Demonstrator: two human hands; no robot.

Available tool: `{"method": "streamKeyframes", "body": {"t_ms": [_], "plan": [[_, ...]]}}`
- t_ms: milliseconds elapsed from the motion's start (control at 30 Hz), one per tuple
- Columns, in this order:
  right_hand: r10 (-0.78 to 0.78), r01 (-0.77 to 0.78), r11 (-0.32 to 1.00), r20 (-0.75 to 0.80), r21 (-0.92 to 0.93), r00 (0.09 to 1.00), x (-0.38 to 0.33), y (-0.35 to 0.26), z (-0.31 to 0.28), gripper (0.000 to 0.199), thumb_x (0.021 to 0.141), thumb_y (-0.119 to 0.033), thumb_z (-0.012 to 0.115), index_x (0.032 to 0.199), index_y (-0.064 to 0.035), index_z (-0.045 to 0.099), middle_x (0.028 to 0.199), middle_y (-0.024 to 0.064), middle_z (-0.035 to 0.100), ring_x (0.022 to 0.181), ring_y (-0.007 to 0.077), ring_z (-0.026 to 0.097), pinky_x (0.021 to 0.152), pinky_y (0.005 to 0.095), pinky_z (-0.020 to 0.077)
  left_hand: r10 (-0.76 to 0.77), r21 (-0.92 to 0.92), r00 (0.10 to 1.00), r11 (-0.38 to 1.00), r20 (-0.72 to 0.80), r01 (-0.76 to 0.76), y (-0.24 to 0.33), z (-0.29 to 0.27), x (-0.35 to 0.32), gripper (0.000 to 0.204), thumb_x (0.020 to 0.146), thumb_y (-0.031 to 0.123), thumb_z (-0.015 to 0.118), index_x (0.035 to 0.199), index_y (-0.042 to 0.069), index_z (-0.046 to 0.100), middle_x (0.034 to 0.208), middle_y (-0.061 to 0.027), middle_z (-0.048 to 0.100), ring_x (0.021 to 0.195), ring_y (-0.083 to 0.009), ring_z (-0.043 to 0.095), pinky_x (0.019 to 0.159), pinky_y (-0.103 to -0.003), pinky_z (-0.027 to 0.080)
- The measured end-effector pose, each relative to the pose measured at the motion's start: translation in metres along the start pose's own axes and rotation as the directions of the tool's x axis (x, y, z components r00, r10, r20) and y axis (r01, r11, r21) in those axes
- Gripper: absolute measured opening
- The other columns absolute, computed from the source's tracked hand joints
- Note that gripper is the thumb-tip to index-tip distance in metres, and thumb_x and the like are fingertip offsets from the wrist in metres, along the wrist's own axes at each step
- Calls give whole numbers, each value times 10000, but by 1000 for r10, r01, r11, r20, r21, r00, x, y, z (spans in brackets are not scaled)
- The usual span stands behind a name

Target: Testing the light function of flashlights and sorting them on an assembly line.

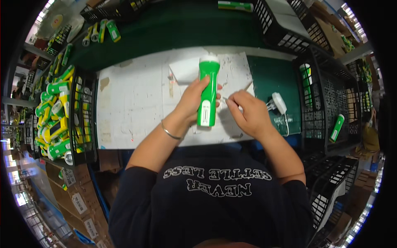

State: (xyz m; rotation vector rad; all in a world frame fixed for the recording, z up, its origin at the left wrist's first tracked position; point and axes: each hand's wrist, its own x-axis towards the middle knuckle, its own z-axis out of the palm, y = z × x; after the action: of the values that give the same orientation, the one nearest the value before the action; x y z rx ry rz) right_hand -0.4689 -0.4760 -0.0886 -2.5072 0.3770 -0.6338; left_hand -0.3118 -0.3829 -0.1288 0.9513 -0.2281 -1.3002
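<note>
Upright across the middle of the view is a green flashlight [210, 89] with a white head at its far end and a pale label near its tail. My left hand [191, 98] is wrapped round its body, thumb on top and fingertips showing on the right side. Just right of it, my right hand [251, 112] pinches a thin, light, stick-like tool [224, 99], whose tip points toward the flashlight. The tool's kind is too small to make out. Both hands are over a worn white board [128, 99].
A black crate [84, 155] full of green and yellow flashlights stands at left. On the right, a white plug adapter [278, 103] with a cord lies beside another black crate [331, 105] holding a few flashlights. Several flashlights [112, 31] lie on the green table at the back left.
</note>
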Motion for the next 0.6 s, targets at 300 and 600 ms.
{"method": "streamKeyframes", "body": {"t_ms": [300, 600], "plan": [[-192, 241, 892, 160, -383, 968, 6, -12, 26, 131, 744, -200, 597, 679, -104, 536, 667, 46, 545, 484, 207, 562, 413, 322, 432, 324, 423, 941, 843, 92, -332, -14, -8, 0, 386, 974, 377, 291, 1137, 68, 457, 995, -81, 567, 803, -126, 550, 685, -269, 486], [-422, 374, 907, 460, 197, 781, -28, -28, 25, 212, 710, -235, 659, 637, -111, 504, 629, 53, 473, 492, 226, 523, 435, 338, 409, 388, 236, 913, 906, -129, -351, 2, -14, 3, 539, 940, 497, 285, 1073, 23, 503, 871, -122, 589, 695, -161, 574, 595, -293, 498]]}}
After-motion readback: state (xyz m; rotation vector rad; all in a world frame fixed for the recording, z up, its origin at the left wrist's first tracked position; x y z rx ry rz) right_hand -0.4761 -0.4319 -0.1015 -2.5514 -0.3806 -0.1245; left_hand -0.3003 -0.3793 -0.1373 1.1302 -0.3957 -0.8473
